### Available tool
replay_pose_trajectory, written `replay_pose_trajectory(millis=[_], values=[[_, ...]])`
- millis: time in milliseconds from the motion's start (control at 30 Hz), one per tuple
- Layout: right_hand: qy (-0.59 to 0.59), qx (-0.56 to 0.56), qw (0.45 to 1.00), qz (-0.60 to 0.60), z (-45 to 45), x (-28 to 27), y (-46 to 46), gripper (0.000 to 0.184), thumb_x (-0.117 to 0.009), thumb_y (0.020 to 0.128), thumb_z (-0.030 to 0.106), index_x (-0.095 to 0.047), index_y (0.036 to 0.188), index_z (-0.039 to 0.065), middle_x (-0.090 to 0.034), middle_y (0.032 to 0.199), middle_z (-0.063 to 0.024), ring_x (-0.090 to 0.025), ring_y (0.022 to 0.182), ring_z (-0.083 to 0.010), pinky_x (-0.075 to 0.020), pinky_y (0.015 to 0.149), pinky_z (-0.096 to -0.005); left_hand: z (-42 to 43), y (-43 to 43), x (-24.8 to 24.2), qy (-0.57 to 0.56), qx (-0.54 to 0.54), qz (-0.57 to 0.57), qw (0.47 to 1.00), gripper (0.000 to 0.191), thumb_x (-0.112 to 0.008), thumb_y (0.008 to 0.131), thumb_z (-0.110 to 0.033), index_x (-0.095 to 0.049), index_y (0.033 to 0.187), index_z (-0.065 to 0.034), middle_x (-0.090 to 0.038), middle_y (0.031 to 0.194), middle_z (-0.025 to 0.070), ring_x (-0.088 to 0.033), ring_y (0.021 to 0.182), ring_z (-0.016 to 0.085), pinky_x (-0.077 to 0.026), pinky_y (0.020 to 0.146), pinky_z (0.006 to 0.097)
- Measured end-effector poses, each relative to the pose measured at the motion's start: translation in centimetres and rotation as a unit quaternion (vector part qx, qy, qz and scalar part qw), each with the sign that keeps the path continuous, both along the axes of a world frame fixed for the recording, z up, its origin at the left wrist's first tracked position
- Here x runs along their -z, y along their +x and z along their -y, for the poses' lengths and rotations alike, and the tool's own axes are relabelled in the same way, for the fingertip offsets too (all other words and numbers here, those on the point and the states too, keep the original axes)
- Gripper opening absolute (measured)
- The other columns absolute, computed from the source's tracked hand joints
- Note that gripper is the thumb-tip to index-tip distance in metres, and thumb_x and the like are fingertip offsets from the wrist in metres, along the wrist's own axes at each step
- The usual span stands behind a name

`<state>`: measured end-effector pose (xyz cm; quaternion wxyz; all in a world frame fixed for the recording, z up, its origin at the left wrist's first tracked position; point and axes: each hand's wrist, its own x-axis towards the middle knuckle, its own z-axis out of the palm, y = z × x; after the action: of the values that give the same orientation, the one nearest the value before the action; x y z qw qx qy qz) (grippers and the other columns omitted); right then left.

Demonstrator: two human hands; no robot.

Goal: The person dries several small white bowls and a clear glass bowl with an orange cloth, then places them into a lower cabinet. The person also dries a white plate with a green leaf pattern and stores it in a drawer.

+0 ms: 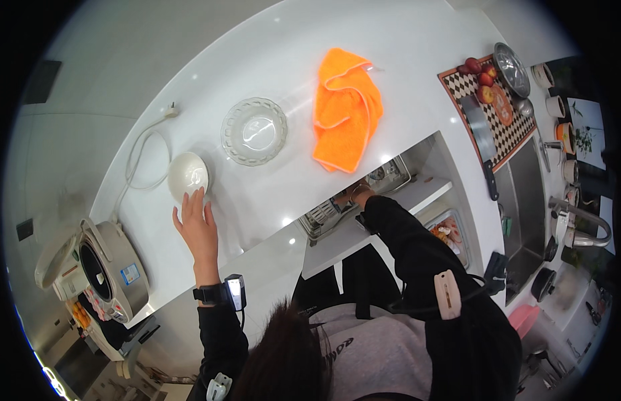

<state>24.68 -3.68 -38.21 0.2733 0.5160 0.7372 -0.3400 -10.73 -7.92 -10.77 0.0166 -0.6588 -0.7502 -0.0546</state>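
At the near rim of a white bowl (186, 173), my left hand (196, 220) rests with its fingers spread. Its fingertips overlap the rim, and no grip shows. My right hand (359, 193) reaches down into an open pull-out drawer with a wire dish rack (323, 213). The counter edge and my sleeve partly hide its fingers, so whether they hold anything cannot be made out. Between the hands, on the white counter (270, 200), stands a glass bowl with a pierced rim (254, 131). A crumpled orange cloth (348, 110) lies to the right of it.
An open rice cooker (114, 270) stands at the left, its white cord (152, 188) looped on the counter. To the right, a checkered mat (511, 135) carries a kitchen knife (481, 135) and several red fruits (486, 80). Beyond it is a sink (523, 200) with a faucet (586, 235).
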Motion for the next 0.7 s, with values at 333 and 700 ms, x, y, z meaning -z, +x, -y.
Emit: replay_pose_trajectory(millis=[333, 700], values=[[0.037, 0.012, 0.998, 0.046, -0.4, -2.8, 0.0, 0.095, -0.073, 0.058, 0.062, -0.044, 0.131, 0.009, -0.042, 0.134, -0.0146, -0.039, 0.123, -0.033, -0.0382, 0.092, -0.0433, -0.7, -0.7, 1.2, 0.048, 0.006, 0.008, 0.999, 0.018, -0.055, 0.088, -0.01, -0.064, 0.104, -0.0094, -0.066, 0.098, 0.0102, -0.057, 0.108, 0.022, -0.027, 0.103, 0.0426], [0.032, 0.054, 0.996, 0.061, 0.4, -1.5, -0.7, 0.097, -0.075, 0.056, 0.062, -0.046, 0.128, 0.004, -0.047, 0.125, -0.0134, -0.039, 0.119, -0.0304, -0.0374, 0.093, -0.0405, 0.6, 1.8, -3.3, 0.105, -0.023, 0.163, 0.981, 0.014, -0.058, 0.087, -0.01, -0.066, 0.096, -0.0026, -0.068, 0.086, 0.0098, -0.062, 0.089, 0.024, -0.037, 0.097, 0.0372]])
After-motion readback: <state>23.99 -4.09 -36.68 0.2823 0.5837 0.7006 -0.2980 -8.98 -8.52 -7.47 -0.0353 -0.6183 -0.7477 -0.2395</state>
